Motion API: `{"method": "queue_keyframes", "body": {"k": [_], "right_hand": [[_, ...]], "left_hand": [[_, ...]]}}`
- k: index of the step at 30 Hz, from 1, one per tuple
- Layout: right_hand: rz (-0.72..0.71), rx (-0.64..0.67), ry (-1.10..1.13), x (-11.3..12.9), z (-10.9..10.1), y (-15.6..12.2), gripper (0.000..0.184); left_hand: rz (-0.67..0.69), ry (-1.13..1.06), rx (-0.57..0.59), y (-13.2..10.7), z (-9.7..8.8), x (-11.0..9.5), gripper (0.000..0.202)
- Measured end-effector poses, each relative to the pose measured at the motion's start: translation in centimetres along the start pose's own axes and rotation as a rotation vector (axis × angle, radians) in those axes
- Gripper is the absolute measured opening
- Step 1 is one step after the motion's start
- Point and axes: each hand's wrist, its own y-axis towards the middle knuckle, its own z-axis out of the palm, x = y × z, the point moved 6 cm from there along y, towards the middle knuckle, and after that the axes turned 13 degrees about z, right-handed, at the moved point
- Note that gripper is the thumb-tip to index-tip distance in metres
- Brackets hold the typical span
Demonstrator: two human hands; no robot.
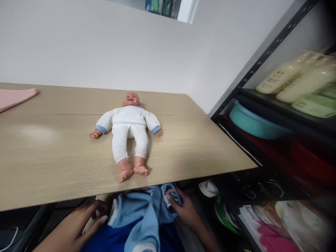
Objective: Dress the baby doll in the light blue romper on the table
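Blue fleece garment (153, 215): soft nubby pile, bunched in folds, white trim (144, 247) at the ends. Just below the front edge of the table (189, 147), between left fingers (90, 209) and right fingers (174, 204), over smooth dark blue cloth (103, 239).

Right fingers: narrow, pinching the garment's far right part by a looped edge. Left fingers: half-curled, thumb apart from index, just beside a white-trimmed opening; can't tell contact or grip.

Pointing: one sleeve-like strip toward the body, trimmed end nearest, long axis roughly square to the table edge; white-trimmed opening toward left fingers. Overall axis hard to tell through the folds.

Beyond the fingers, on pale wood-grain table: doll (128, 117), hard shiny head, hands and feet, white cloth suit, blue cuffs; on its back, head toward the smooth wall (105, 49), feet near the front edge. Left of left fingers, far back: flat pink cloth (15, 98). Right of right fingers: black metal rack (274, 45), rounded teal basin (254, 122), pale plastic bottles (278, 76).

Room: tight under the table edge, right fingers just below; wide stretches of table either side of the doll, ending at the rack on the right.
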Motion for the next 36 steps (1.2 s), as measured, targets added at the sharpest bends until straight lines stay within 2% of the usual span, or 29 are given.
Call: {"method": "queue_keyframes", "body": {"k": [2,5,6,7,10,11,15,17,19,23,25,28,30,33,35,36], "right_hand": [[-0.204,0.072,-0.098,5.8,-0.6,-1.6,0.035],[-0.488,0.089,-0.134,13.7,-2.1,-3.3,0.027],[-0.568,0.084,-0.144,16.0,-2.5,-3.5,0.026],[-0.636,0.083,-0.145,18.1,-2.8,-3.5,0.024],[-0.751,0.065,-0.091,23.7,-3.8,-2.7,0.021],[-0.775,0.063,-0.079,25.4,-4.0,-2.4,0.019],[-0.755,0.145,-0.109,30.6,-4.4,-0.9,0.01],[-0.669,0.217,-0.116,31.6,-4.7,0.4,0.014],[-0.569,0.31,-0.089,31.5,-5.0,1.8,0.026],[-0.462,0.534,-0.061,29.5,-4.3,3.7,0.065],[-0.45,0.535,-0.063,28.6,-4.1,4.3,0.067],[-0.453,0.449,0.039,28.1,-4.6,5.1,0.047],[-0.509,0.336,0.113,28.6,-5.7,5.6,0.033],[-0.638,0.001,0.092,29.6,-7.5,5.3,0.021],[-0.702,-0.243,0.042,30.0,-7.7,3.9,0.024],[-0.727,-0.319,0.02,30.1,-7.2,2.9,0.029]], "left_hand": [[0.085,-0.037,0.09,0.0,-0.9,-2.7,0.046],[0.334,-0.113,0.325,0.7,-1.5,-8.4,0.038],[0.419,-0.123,0.33,1.3,-1.9,-10.5,0.038],[0.497,-0.12,0.272,2.2,-2.5,-12.5,0.041],[0.609,-0.092,-0.08,5.6,-4.8,-17.3,0.058],[0.612,-0.109,-0.155,6.7,-5.3,-18.4,0.059],[0.59,-0.256,-0.199,10.3,-6.6,-21.1,0.032],[0.603,-0.3,-0.253,11.0,-8.0,-21.6,0.032],[0.586,-0.328,-0.345,11.2,-9.7,-21.6,0.037],[0.513,-0.405,-0.418,11.1,-11.9,-20.7,0.045],[0.506,-0.407,-0.42,11.4,-12.5,-20.4,0.045],[0.466,-0.372,-0.477,11.9,-13.4,-19.6,0.049],[0.424,-0.347,-0.547,11.9,-13.9,-19.0,0.053],[0.421,-0.297,-0.652,11.0,-14.4,-18.7,0.054],[0.46,-0.215,-0.699,10.2,-14.3,-19.1,0.048],[0.487,-0.149,-0.714,9.8,-14.1,-19.5,0.043]]}}
